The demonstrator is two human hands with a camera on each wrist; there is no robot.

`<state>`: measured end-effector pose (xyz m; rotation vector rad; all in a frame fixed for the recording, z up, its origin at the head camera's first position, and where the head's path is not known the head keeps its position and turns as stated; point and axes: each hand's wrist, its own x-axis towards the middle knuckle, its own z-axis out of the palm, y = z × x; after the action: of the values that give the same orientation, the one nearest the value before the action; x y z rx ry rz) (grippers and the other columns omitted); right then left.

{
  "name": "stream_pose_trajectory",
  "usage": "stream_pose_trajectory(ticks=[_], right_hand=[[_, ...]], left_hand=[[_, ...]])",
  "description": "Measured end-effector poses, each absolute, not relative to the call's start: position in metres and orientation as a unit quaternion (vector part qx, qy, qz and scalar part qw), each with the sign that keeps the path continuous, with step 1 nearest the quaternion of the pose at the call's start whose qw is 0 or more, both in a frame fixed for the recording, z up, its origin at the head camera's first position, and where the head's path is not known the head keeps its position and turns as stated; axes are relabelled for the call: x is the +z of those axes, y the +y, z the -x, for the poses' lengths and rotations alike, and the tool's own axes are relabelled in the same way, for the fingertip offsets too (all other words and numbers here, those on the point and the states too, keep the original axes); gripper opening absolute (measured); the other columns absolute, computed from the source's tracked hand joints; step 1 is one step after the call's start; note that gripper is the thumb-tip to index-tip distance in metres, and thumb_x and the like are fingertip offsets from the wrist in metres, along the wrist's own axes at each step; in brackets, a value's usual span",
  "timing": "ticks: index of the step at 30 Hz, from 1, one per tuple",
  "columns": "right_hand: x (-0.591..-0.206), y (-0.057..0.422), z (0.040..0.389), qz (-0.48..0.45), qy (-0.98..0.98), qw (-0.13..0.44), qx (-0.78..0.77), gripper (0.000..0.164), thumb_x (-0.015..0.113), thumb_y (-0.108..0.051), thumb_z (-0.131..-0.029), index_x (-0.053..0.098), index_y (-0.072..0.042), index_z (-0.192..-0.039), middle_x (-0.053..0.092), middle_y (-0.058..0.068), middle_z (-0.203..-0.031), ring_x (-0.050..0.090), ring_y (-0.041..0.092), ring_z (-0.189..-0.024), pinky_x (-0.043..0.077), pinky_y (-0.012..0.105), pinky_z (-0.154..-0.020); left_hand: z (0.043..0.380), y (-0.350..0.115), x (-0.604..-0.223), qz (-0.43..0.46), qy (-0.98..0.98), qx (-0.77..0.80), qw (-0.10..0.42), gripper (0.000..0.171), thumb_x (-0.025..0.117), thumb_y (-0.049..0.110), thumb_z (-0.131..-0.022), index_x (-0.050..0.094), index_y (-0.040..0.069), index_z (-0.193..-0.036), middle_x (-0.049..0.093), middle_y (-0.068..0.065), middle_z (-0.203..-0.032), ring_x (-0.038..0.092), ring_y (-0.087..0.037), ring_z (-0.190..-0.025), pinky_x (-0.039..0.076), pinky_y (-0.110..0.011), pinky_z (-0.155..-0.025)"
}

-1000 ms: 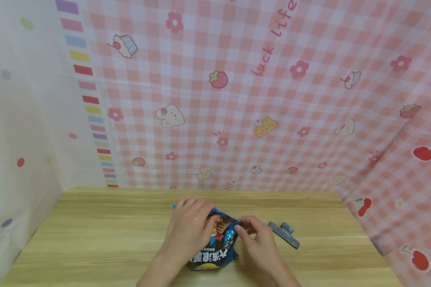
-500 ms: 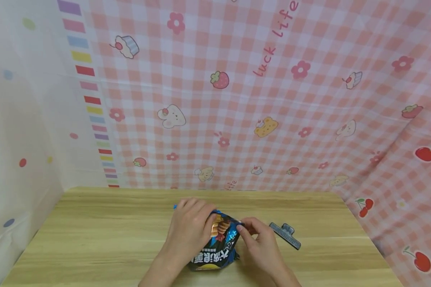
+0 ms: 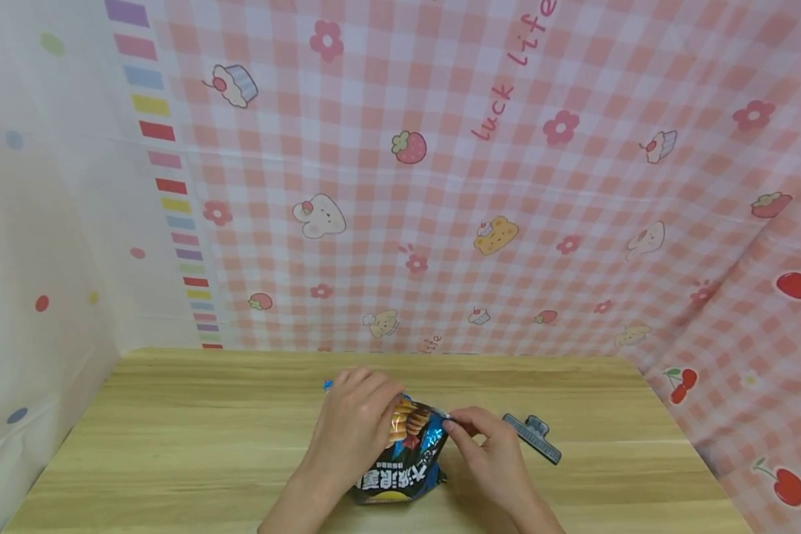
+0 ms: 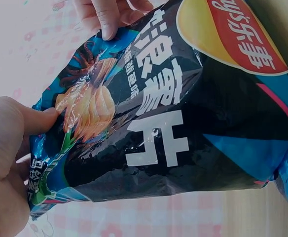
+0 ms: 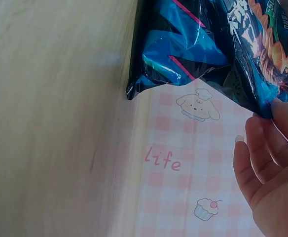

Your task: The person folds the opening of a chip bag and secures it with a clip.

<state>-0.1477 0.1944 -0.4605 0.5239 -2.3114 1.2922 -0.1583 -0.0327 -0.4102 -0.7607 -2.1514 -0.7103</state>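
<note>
A black and blue Lay's potato chip bag [image 3: 400,463] stands on the wooden table, its top end away from the person. My left hand [image 3: 354,430] grips the bag's upper left side; in the left wrist view its thumb [image 4: 40,121] presses the front of the chip bag [image 4: 159,128]. At the upper right corner my right hand [image 3: 490,452] pinches the edge between thumb and fingers. The right wrist view shows that pinch, with the right hand [image 5: 277,158] on the corner of the chip bag [image 5: 183,44] and the other fingers loosely bent.
Right of the right hand, a dark grey bag clip [image 3: 532,437] lies on the wooden table [image 3: 193,437]. Behind the table hangs a pink checked cloth [image 3: 400,222] with cartoon prints. A dotted white cloth [image 3: 47,222] is at the left, and a cherry-print cloth [image 3: 761,415] at the right.
Both hands keep their holds on the chip bag. The right hand has shifted very slightly to the right; the view itself has moved a little.
</note>
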Motion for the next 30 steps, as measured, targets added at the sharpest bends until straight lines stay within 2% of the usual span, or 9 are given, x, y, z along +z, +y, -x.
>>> stream_pose_trajectory(ticks=[6, 13, 18, 21, 26, 28, 30], right_hand=[[-0.4610, 0.1976, 0.1499, -0.227, -0.826, 0.252, 0.450, 0.024, 0.082, 0.008, -0.085, 0.080, -0.015, -0.092, 0.076, -0.008, -0.090, 0.067, 0.008, -0.077, 0.056, 0.022, -0.067], [-0.4645, 0.2002, 0.1526, -0.274, -0.808, 0.290, 0.433, 0.024, 0.085, 0.013, -0.077, 0.083, -0.005, -0.093, 0.078, 0.002, -0.090, 0.074, 0.018, -0.079, 0.057, 0.017, -0.074], [-0.4651, 0.2014, 0.1531, -0.287, -0.808, 0.305, 0.415, 0.026, 0.086, 0.014, -0.075, 0.083, -0.003, -0.094, 0.078, 0.002, -0.091, 0.074, 0.018, -0.080, 0.057, 0.016, -0.074], [-0.4634, 0.2018, 0.1515, -0.283, -0.813, 0.289, 0.419, 0.025, 0.085, 0.011, -0.079, 0.083, -0.004, -0.099, 0.079, 0.001, -0.094, 0.073, 0.016, -0.081, 0.059, 0.021, -0.074], [-0.4601, 0.2027, 0.1456, -0.236, -0.828, 0.216, 0.460, 0.021, 0.077, 0.001, -0.091, 0.081, -0.009, -0.109, 0.078, -0.004, -0.100, 0.069, 0.009, -0.084, 0.059, 0.029, -0.073], [-0.4583, 0.2020, 0.1441, -0.208, -0.830, 0.188, 0.482, 0.016, 0.071, -0.003, -0.098, 0.081, -0.011, -0.108, 0.077, -0.005, -0.100, 0.069, 0.009, -0.087, 0.059, 0.030, -0.076], [-0.4564, 0.2006, 0.1438, -0.179, -0.829, 0.164, 0.503, 0.018, 0.064, -0.008, -0.104, 0.081, -0.013, -0.104, 0.077, -0.006, -0.100, 0.070, 0.011, -0.088, 0.059, 0.030, -0.080]], left_hand=[[0.1587, -0.0328, -0.4109, 0.305, -0.831, -0.279, 0.373, 0.022, 0.086, -0.006, -0.078, 0.079, 0.010, -0.092, 0.076, 0.000, -0.091, 0.067, -0.017, -0.088, 0.053, -0.035, -0.083], [0.1589, -0.0334, -0.4121, 0.310, -0.827, -0.284, 0.374, 0.024, 0.084, -0.008, -0.076, 0.079, 0.011, -0.089, 0.075, 0.001, -0.089, 0.068, -0.017, -0.088, 0.053, -0.036, -0.083], [0.1589, -0.0339, -0.4122, 0.313, -0.823, -0.290, 0.375, 0.024, 0.083, -0.010, -0.075, 0.080, 0.010, -0.088, 0.076, 0.001, -0.088, 0.068, -0.017, -0.088, 0.054, -0.036, -0.084], [0.1592, -0.0345, -0.4123, 0.316, -0.822, -0.289, 0.376, 0.025, 0.083, -0.010, -0.074, 0.080, 0.010, -0.088, 0.076, 0.001, -0.089, 0.069, -0.017, -0.089, 0.054, -0.037, -0.086], [0.1597, -0.0352, -0.4123, 0.319, -0.822, -0.287, 0.375, 0.029, 0.082, -0.011, -0.071, 0.080, 0.011, -0.089, 0.077, 0.001, -0.090, 0.069, -0.017, -0.089, 0.055, -0.037, -0.088], [0.1598, -0.0353, -0.4123, 0.321, -0.821, -0.286, 0.375, 0.030, 0.080, -0.013, -0.070, 0.080, 0.011, -0.087, 0.076, 0.001, -0.089, 0.069, -0.017, -0.089, 0.055, -0.037, -0.088], [0.1599, -0.0352, -0.4123, 0.323, -0.820, -0.286, 0.375, 0.030, 0.078, -0.014, -0.069, 0.080, 0.011, -0.085, 0.075, 0.001, -0.088, 0.069, -0.017, -0.088, 0.055, -0.037, -0.087]])
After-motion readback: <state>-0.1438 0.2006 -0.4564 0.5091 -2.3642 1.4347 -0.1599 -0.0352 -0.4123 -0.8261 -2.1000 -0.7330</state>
